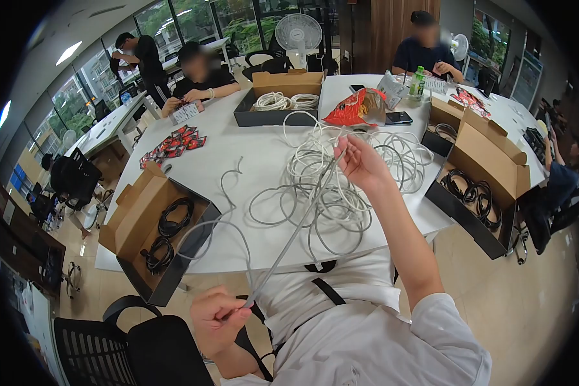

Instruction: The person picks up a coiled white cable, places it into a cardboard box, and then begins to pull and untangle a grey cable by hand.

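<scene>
A grey cable runs taut in several strands between my two hands. My left hand, low and in front of the table edge, is closed around one end of it. Higher up, over the tangle, my right hand pinches the other end. A loose stretch of the same grey colour loops from the left hand onto the table. Under and beside my right hand lies a tangled heap of white and grey cables on the white table.
Open boxes with black cables stand at the left and right. A box of coiled white cables sits at the back. Red packets, a red bag, a phone and a green bottle lie about. People sit across the table.
</scene>
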The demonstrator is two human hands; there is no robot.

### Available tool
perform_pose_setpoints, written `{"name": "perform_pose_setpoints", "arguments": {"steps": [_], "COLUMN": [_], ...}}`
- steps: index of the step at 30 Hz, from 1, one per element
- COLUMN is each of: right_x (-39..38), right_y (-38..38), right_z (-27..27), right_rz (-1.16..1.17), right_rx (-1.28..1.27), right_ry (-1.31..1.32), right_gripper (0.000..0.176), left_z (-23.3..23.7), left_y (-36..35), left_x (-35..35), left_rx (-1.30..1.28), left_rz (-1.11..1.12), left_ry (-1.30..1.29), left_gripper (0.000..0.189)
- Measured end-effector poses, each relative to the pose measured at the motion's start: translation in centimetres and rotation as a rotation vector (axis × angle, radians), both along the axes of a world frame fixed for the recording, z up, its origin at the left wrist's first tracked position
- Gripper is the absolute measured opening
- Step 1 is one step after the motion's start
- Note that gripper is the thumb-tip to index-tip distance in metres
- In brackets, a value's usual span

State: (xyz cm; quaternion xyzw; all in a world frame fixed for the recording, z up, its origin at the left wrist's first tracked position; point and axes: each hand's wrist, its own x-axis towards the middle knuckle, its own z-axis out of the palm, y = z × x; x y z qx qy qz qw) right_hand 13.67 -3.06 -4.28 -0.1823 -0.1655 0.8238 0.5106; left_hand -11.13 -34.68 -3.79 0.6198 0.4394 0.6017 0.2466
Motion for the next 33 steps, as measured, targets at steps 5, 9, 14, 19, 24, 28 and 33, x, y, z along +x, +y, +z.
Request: {"name": "perform_pose_setpoints", "arguments": {"steps": [5,9,14,19,24,28,33], "right_x": [0.3,1.0,2.5,4.0,4.3,4.2,4.3], "right_y": [1.1,3.3,-2.7,-8.0,-9.0,-8.6,-9.2], "right_z": [2.7,2.0,6.4,9.2,9.3,7.0,4.9], "right_rz": [-0.039,0.259,0.432,0.241,0.056,0.228,0.177], "right_rx": [0.001,-0.050,0.405,0.745,0.821,0.819,0.762], "right_ry": [0.056,0.301,-0.007,-0.179,-0.123,-0.366,-0.469], "right_gripper": [0.014,0.015,0.024,0.026,0.030,0.031,0.027], "left_z": [0.3,0.4,0.1,-0.9,-1.3,-3.4,-5.3], "left_y": [-0.2,-0.3,3.7,9.0,15.4,20.3,23.7], "left_x": [0.2,-0.8,-1.4,4.2,7.8,10.0,10.0], "left_rx": [0.037,-0.021,-0.127,-0.405,-0.069,0.049,-0.196], "left_rz": [-0.025,-0.148,-0.577,-0.320,0.061,0.089,0.101], "left_ry": [-0.028,0.058,0.235,0.044,0.199,0.155,0.003], "left_gripper": [0.018,0.017,0.019,0.040,0.061,0.055,0.036]}}
